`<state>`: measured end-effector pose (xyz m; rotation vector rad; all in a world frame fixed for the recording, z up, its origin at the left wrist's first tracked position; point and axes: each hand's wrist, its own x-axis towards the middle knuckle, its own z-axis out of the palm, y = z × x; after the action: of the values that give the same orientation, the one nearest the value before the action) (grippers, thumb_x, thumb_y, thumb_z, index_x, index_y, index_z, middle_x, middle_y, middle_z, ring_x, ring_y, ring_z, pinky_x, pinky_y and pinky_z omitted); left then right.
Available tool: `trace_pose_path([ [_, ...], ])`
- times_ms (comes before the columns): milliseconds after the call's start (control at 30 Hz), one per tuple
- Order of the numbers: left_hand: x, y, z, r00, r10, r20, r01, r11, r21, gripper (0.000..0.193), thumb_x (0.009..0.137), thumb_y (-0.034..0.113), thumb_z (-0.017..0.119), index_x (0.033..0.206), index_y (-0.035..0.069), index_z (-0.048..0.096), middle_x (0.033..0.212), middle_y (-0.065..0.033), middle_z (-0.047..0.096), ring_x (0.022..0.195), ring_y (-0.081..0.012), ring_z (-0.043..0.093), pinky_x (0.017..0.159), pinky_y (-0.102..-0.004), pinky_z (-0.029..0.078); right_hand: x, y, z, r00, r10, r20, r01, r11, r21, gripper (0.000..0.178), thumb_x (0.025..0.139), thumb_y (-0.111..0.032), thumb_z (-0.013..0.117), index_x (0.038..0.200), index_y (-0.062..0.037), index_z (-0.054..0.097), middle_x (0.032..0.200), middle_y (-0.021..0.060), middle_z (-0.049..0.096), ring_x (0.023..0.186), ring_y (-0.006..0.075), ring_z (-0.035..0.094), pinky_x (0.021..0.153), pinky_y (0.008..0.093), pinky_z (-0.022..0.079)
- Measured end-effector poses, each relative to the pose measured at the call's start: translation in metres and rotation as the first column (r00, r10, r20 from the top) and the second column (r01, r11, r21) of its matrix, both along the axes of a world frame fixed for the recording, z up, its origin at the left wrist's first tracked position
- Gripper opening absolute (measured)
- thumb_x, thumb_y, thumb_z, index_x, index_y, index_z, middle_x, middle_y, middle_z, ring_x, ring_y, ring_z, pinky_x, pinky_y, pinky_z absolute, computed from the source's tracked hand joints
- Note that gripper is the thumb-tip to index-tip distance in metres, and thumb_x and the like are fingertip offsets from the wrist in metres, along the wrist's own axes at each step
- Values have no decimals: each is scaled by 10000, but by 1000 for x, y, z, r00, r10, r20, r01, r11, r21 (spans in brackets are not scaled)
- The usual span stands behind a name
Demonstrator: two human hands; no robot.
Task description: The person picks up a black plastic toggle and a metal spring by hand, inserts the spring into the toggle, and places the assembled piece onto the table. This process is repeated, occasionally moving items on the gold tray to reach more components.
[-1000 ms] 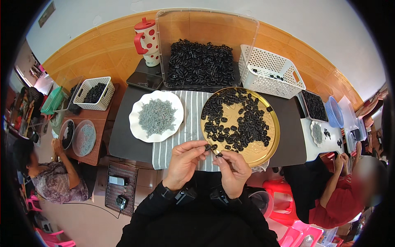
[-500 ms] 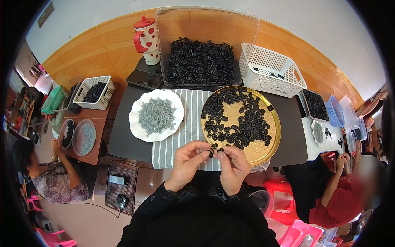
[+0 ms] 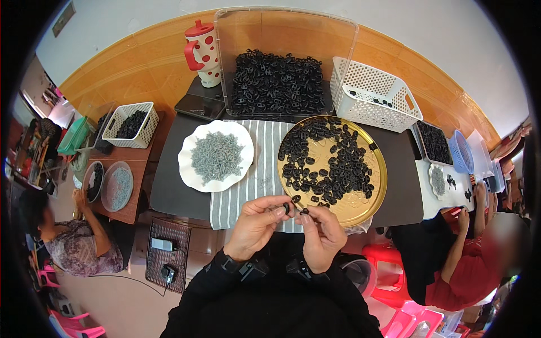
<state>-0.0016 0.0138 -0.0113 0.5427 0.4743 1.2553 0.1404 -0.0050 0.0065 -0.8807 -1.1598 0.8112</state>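
At the near edge of the gold round tray (image 3: 381, 194), my left hand (image 3: 253, 228) pinches a small black oval plastic piece (image 3: 285, 208) between thumb and fingers. Close beside it, my right hand (image 3: 322, 236) holds another small black piece (image 3: 305, 211) in its fingertips; the two are slightly apart. Many loose black oval pieces with holes (image 3: 344, 174) lie on the tray. Left of it, a white scalloped plate (image 3: 185, 163) bears a heap of small silvery screw-like pieces (image 3: 216, 156). A grey striped cloth (image 3: 265, 138) lies between plate and tray.
At the back stand a clear bin (image 3: 344, 73) with more black pieces, a white perforated basket (image 3: 375, 112) and a red-dotted tumbler (image 3: 207, 59). A phone-like dark slab (image 3: 198, 106) lies beside the tumbler. One person (image 3: 84, 242) works at left, another (image 3: 473, 265) at right.
My hands have drawn slightly apart, and a gap shows between the black pieces in them. The whole view has shifted a little.
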Motion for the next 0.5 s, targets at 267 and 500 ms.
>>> trace_pose_path([
  [267, -2, -1, -3, 997, 0, 76, 2, 999, -35, 223, 899, -34, 595, 1117, -57, 637, 959, -132, 680, 852, -175, 661, 740, -235, 544, 6, -1, -2, 960, -29, 277, 9, 997, 73, 217, 813, 149, 604, 1013, 70, 629, 815, 88, 628, 715, 123, 615, 643, 212, 460],
  [500, 0, -2, -4, 997, 23, 75, -17, 997, -80, 185, 889, -32, 611, 1069, -52, 649, 923, -132, 688, 796, -173, 673, 692, -223, 551, 6, -2, 2, 960, -36, 277, 21, 998, 59, 215, 803, 151, 609, 1000, 68, 633, 794, 85, 621, 699, 125, 602, 636, 214, 453],
])
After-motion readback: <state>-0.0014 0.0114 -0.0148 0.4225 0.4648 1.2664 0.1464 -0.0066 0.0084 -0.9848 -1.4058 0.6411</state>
